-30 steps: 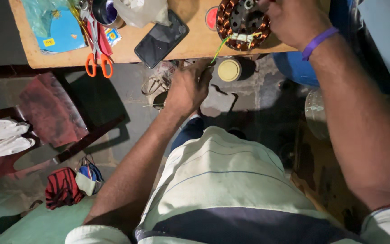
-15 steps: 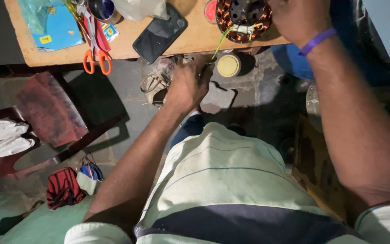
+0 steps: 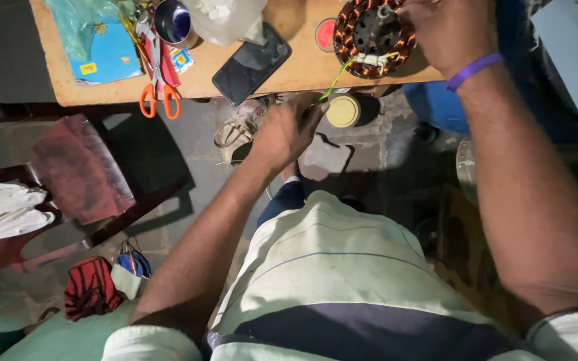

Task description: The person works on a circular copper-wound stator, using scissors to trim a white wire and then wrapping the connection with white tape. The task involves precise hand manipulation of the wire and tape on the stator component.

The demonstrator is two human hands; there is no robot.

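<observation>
Scissors with orange handles (image 3: 158, 100) lie on the wooden table (image 3: 302, 70). Left hand (image 3: 285, 130) has moved up to the table edge and pinches a green wire (image 3: 336, 79). Right hand (image 3: 449, 30) still grips the round copper-wound motor coil (image 3: 369, 30).

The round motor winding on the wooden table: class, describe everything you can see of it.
The round motor winding is a dark ring-shaped core with copper-coloured wire coils wrapped around its rim and a dark hub in the middle. It lies flat near the front edge of the wooden table, its top cut off by the picture. The right hand rests on its right side. A pale band sits at its lower edge, and a thin green wire runs from there down to the left hand, below the table edge.
</observation>
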